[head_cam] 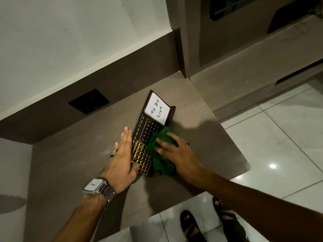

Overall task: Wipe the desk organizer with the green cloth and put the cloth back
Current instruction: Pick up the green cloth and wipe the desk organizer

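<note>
A dark brown desk organizer point(142, 127) lies on the brown desk point(73, 165). It has a printed calendar face, a white "To Do List" pad at its far end and a gold grid section at its near end. My left hand point(122, 158) rests flat against the organizer's left side, fingers straight, thumb under the gold grid. My right hand point(176, 154) presses the crumpled green cloth point(161, 151) onto the organizer's right side, fingers spread over the cloth. The cloth hides part of the calendar face.
A black socket plate point(88, 101) sits in the dark panel behind the desk. A cabinet column point(181, 49) stands at the desk's far right corner. White floor tiles point(272, 137) lie to the right and below, with my sandalled feet point(190, 226) near the desk edge.
</note>
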Tool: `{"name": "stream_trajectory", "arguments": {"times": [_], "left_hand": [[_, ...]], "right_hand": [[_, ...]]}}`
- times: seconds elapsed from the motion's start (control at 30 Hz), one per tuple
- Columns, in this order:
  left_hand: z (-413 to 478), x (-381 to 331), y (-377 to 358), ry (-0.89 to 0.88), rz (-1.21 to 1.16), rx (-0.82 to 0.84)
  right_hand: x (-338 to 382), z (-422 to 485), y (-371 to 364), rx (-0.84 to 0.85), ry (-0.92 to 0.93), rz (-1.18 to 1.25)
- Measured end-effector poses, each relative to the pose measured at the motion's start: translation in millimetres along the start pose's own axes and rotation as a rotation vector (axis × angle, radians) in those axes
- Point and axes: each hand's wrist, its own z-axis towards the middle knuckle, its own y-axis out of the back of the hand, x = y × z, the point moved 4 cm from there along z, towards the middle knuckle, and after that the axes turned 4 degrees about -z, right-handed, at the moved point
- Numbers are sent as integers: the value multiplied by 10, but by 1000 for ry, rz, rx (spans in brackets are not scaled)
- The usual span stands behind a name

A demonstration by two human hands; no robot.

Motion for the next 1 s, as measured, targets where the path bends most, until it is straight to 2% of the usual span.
{"name": "stream_trajectory", "arguments": {"times": [0.07, 0.1, 0.13, 0.2, 0.27, 0.33, 0.4, 0.53, 0.57, 0.6, 0.8, 0.87, 1.0], "left_hand": [[7, 24, -6, 6, 0, 6], [13, 31, -8, 1, -1, 8], [18, 32, -9, -4, -3, 7], [24, 28, -11, -12, 1, 9], [36, 28, -15, -14, 3, 11], [39, 30, -12, -18, -5, 11], [33, 28, -13, -27, -20, 10], [24, -12, -4, -37, -67, -2], [25, -21, -3, -36, -69, -2], [22, -24, -4, -35, -72, -1], [36, -25, -31, -4, -93, -13], [50, -20, -38, 16, -103, -31], [47, -24, -35, -4, -89, -55]], "right_hand": [[52, -65, -28, 28, 187, -28], [-34, -25, 27, 23, 210, -55], [-176, 63, 117, -9, 165, -36], [-580, 339, 357, -107, -101, 5], [-887, 624, 558, -125, -277, -143], [-893, 744, 607, -99, -345, -280], [-600, 616, 472, -78, -301, -312], [189, 35, 16, 88, -22, -173], [203, 14, 15, 106, -13, -175], [130, 74, 71, 94, -43, -189], [-819, 842, 679, -25, -490, -483], [-653, 828, 613, -14, -411, -483], [-39, 303, 286, 92, -113, -226]]}}
